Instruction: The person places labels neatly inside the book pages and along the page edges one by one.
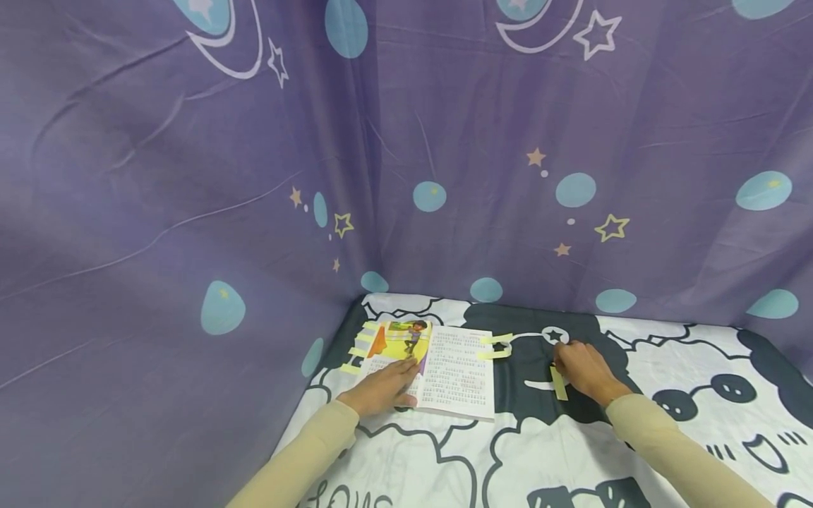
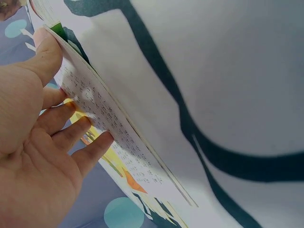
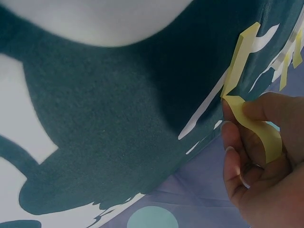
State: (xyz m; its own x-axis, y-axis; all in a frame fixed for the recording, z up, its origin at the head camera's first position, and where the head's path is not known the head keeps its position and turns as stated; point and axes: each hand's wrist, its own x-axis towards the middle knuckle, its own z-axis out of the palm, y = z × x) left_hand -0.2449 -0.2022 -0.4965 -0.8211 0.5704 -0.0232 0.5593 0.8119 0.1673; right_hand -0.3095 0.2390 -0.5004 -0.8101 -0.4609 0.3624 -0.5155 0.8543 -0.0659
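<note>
An open book [image 1: 460,374] lies on the patterned cloth, with a coloured picture on its left page and print on the right. My left hand [image 1: 384,388] rests across the left page, its fingers extended; the left wrist view shows the thumb at the book's lower edge. Off to the right, my right hand [image 1: 587,370] pinches a curved yellow sticky strip [image 3: 266,135] between thumb and fingers. That strip meets the end of a thin yellow sticky-note pad [image 3: 241,59] lying on the dark cloth. Yellow sticky tabs [image 1: 362,346] stick out from the book's left edge, others from its right.
Black-and-white cartoon cloth [image 1: 419,451] covers the surface under the book. A purple curtain [image 1: 483,141] with moons, stars and blue spots rises behind it and along the left side.
</note>
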